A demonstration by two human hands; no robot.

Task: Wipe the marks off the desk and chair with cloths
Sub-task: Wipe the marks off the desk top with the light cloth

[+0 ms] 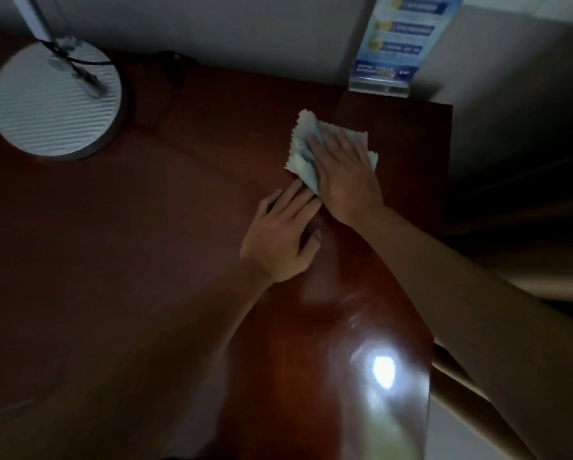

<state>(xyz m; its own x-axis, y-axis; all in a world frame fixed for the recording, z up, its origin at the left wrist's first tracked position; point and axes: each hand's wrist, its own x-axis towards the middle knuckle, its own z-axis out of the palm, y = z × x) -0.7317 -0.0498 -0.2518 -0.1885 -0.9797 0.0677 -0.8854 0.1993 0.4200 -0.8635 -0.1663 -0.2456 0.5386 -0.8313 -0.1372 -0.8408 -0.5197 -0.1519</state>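
A pale cloth (300,146) with zigzag edges lies on the dark reddish-brown desk (178,210) toward its far right corner. My right hand (341,171) lies flat on the cloth with straight fingers, pressing it to the wood. My left hand (283,234) rests flat on the bare desk just in front of the cloth, its fingertips touching the cloth's near edge. No marks show on the dim surface. The chair is out of view.
A white round lamp base (51,101) with a cable stands at the desk's far left. A blue leaflet in a clear stand (389,51) sits at the far right corner against the wall. The desk's right edge drops off beside my right forearm. A bright glare spot (383,371) reflects near the front.
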